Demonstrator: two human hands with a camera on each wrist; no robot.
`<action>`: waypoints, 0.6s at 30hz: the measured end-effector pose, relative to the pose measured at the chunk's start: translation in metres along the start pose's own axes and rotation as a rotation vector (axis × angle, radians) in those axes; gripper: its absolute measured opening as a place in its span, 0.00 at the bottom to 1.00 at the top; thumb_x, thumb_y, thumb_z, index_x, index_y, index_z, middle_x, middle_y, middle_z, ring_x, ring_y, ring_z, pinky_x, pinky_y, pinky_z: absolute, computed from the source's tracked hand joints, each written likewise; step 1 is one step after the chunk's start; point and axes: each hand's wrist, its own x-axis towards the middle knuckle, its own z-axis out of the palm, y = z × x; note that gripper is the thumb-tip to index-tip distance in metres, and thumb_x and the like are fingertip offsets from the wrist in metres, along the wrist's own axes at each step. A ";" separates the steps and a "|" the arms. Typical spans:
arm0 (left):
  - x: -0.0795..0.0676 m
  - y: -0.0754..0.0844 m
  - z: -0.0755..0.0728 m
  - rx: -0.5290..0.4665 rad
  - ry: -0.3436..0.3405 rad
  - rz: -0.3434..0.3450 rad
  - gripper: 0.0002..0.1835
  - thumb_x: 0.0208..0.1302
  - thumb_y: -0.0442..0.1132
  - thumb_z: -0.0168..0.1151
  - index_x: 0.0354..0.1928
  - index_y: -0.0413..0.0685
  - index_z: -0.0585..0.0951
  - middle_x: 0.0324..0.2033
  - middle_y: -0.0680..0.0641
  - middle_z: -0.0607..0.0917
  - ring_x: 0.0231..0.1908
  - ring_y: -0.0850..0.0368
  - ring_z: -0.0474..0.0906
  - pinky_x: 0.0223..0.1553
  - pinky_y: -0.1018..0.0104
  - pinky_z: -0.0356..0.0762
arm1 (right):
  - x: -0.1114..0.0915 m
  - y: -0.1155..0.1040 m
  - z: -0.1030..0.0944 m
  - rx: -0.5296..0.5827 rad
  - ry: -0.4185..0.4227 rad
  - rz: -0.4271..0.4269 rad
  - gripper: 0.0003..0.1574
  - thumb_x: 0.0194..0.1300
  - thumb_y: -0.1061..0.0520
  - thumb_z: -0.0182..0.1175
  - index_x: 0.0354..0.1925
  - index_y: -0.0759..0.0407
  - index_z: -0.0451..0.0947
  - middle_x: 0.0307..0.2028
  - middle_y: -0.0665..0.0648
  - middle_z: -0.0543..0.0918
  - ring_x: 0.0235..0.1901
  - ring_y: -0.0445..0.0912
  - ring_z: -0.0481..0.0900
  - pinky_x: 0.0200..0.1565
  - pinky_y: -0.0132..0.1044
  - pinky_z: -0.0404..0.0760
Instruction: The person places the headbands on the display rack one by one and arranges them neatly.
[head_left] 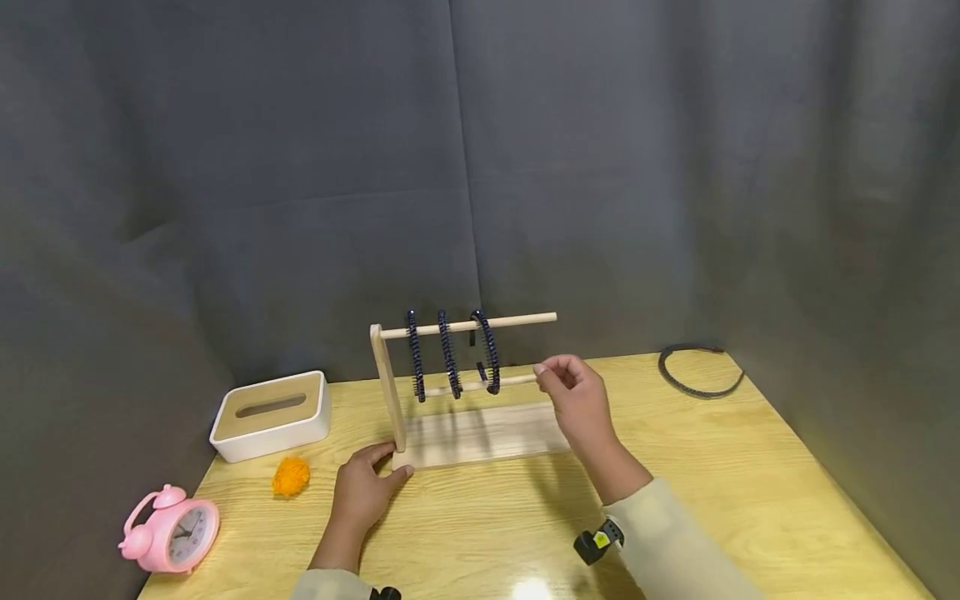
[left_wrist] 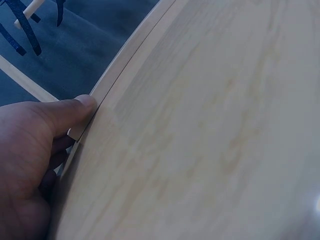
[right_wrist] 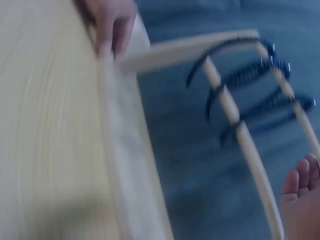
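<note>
A wooden rack with one upright and two horizontal rods stands on the table. Three dark blue headbands hang over its upper rod and pass by the lower rod. My left hand holds the front left corner of the rack's base, thumb on its edge. By the far end of the lower rod is my right hand, thumb and index finger bent close together with nothing seen between them. It overlaps that rod's end in the head view. In the right wrist view, the right hand's fingers show at the edge.
Another dark headband lies at the table's far right. At left stand a white tissue box with a wooden top and a pink alarm clock. An orange fluffy ball lies between the box and my left hand. Grey curtain hangs behind.
</note>
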 end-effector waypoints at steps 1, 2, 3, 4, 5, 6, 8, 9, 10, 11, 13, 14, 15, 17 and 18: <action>-0.001 -0.001 -0.001 -0.002 0.002 -0.001 0.28 0.66 0.44 0.80 0.65 0.41 0.87 0.66 0.35 0.85 0.70 0.32 0.79 0.72 0.34 0.77 | 0.001 0.004 -0.010 -0.053 0.008 -0.009 0.13 0.79 0.53 0.68 0.48 0.62 0.84 0.40 0.53 0.87 0.41 0.43 0.83 0.42 0.28 0.83; -0.002 -0.001 -0.002 -0.006 0.000 -0.004 0.28 0.66 0.44 0.80 0.65 0.41 0.87 0.66 0.35 0.85 0.70 0.32 0.79 0.72 0.35 0.77 | 0.002 0.008 -0.021 -0.105 0.027 -0.019 0.14 0.78 0.52 0.68 0.49 0.63 0.84 0.41 0.55 0.88 0.41 0.42 0.83 0.42 0.26 0.83; -0.003 -0.002 -0.001 -0.010 -0.002 -0.004 0.28 0.67 0.44 0.80 0.65 0.41 0.87 0.66 0.36 0.85 0.70 0.33 0.79 0.72 0.35 0.78 | 0.004 0.013 -0.034 -0.178 0.043 -0.032 0.15 0.79 0.51 0.68 0.51 0.62 0.85 0.44 0.57 0.89 0.43 0.42 0.84 0.42 0.24 0.81; -0.004 -0.002 -0.001 -0.012 -0.003 -0.003 0.28 0.67 0.44 0.80 0.65 0.41 0.87 0.66 0.36 0.85 0.70 0.33 0.79 0.71 0.36 0.78 | 0.006 0.018 -0.049 -0.252 0.061 -0.039 0.16 0.79 0.49 0.67 0.52 0.61 0.85 0.46 0.59 0.89 0.44 0.42 0.83 0.43 0.23 0.80; -0.004 -0.002 0.000 -0.015 -0.004 -0.003 0.28 0.67 0.44 0.80 0.65 0.41 0.87 0.66 0.36 0.85 0.70 0.33 0.79 0.72 0.36 0.78 | 0.010 0.023 -0.064 -0.326 0.084 -0.041 0.18 0.80 0.47 0.67 0.53 0.61 0.86 0.47 0.60 0.90 0.44 0.42 0.83 0.43 0.23 0.80; -0.004 -0.003 0.001 -0.015 -0.001 -0.003 0.28 0.66 0.44 0.80 0.65 0.41 0.87 0.66 0.36 0.86 0.70 0.33 0.79 0.72 0.36 0.78 | 0.013 0.028 -0.079 -0.391 0.102 -0.030 0.20 0.81 0.45 0.65 0.54 0.60 0.86 0.48 0.60 0.90 0.46 0.42 0.83 0.44 0.22 0.80; -0.005 -0.003 0.001 -0.011 0.007 -0.001 0.28 0.66 0.44 0.81 0.65 0.41 0.87 0.66 0.36 0.86 0.70 0.33 0.79 0.72 0.36 0.78 | 0.022 0.038 -0.108 -0.461 0.143 0.014 0.23 0.81 0.42 0.64 0.55 0.59 0.85 0.49 0.59 0.89 0.46 0.43 0.82 0.43 0.23 0.79; -0.005 -0.002 0.001 -0.014 0.011 -0.003 0.28 0.66 0.43 0.81 0.65 0.42 0.87 0.66 0.36 0.86 0.70 0.33 0.79 0.72 0.36 0.78 | 0.028 0.043 -0.121 -0.490 0.156 0.041 0.24 0.81 0.40 0.62 0.56 0.59 0.85 0.50 0.58 0.88 0.47 0.44 0.81 0.43 0.25 0.78; -0.005 -0.002 0.001 -0.013 0.014 -0.001 0.28 0.66 0.43 0.81 0.65 0.42 0.87 0.66 0.36 0.86 0.70 0.33 0.79 0.72 0.36 0.78 | 0.033 0.047 -0.133 -0.501 0.167 0.074 0.26 0.82 0.39 0.62 0.56 0.59 0.85 0.50 0.58 0.87 0.47 0.45 0.81 0.42 0.28 0.79; -0.005 -0.001 0.001 -0.016 0.017 0.002 0.28 0.66 0.43 0.81 0.65 0.42 0.87 0.65 0.36 0.86 0.70 0.33 0.79 0.71 0.36 0.78 | 0.039 0.051 -0.144 -0.513 0.175 0.100 0.27 0.82 0.38 0.61 0.57 0.59 0.84 0.52 0.58 0.87 0.49 0.46 0.80 0.43 0.30 0.79; -0.004 0.002 0.004 -0.024 0.015 0.003 0.27 0.65 0.43 0.81 0.65 0.43 0.88 0.65 0.37 0.86 0.70 0.34 0.80 0.71 0.37 0.79 | 0.047 0.059 -0.166 -0.543 0.170 0.132 0.30 0.82 0.37 0.59 0.59 0.61 0.82 0.55 0.62 0.86 0.52 0.52 0.82 0.46 0.38 0.81; -0.004 0.003 0.005 -0.028 0.013 0.002 0.27 0.65 0.43 0.81 0.65 0.43 0.88 0.65 0.37 0.86 0.70 0.34 0.80 0.71 0.37 0.79 | 0.051 0.064 -0.175 -0.577 0.160 0.134 0.31 0.83 0.37 0.58 0.61 0.62 0.82 0.57 0.64 0.85 0.55 0.56 0.82 0.48 0.42 0.82; -0.003 0.004 0.007 -0.034 0.009 0.000 0.27 0.65 0.42 0.81 0.65 0.43 0.88 0.65 0.37 0.86 0.70 0.34 0.80 0.71 0.37 0.80 | 0.055 0.068 -0.183 -0.606 0.144 0.133 0.33 0.83 0.36 0.56 0.62 0.63 0.81 0.59 0.67 0.85 0.56 0.59 0.82 0.50 0.48 0.83; -0.003 0.007 0.008 -0.035 0.005 0.003 0.27 0.65 0.42 0.81 0.64 0.43 0.88 0.65 0.37 0.86 0.69 0.35 0.80 0.70 0.38 0.80 | 0.061 0.077 -0.196 -0.659 0.104 0.126 0.36 0.84 0.36 0.54 0.64 0.66 0.78 0.62 0.72 0.83 0.59 0.66 0.81 0.54 0.58 0.83; -0.003 0.008 0.009 -0.035 0.004 0.004 0.27 0.65 0.42 0.81 0.64 0.43 0.88 0.65 0.37 0.86 0.69 0.35 0.81 0.70 0.38 0.80 | 0.063 0.081 -0.201 -0.684 0.084 0.120 0.37 0.85 0.36 0.53 0.65 0.68 0.78 0.63 0.73 0.83 0.60 0.68 0.80 0.57 0.63 0.81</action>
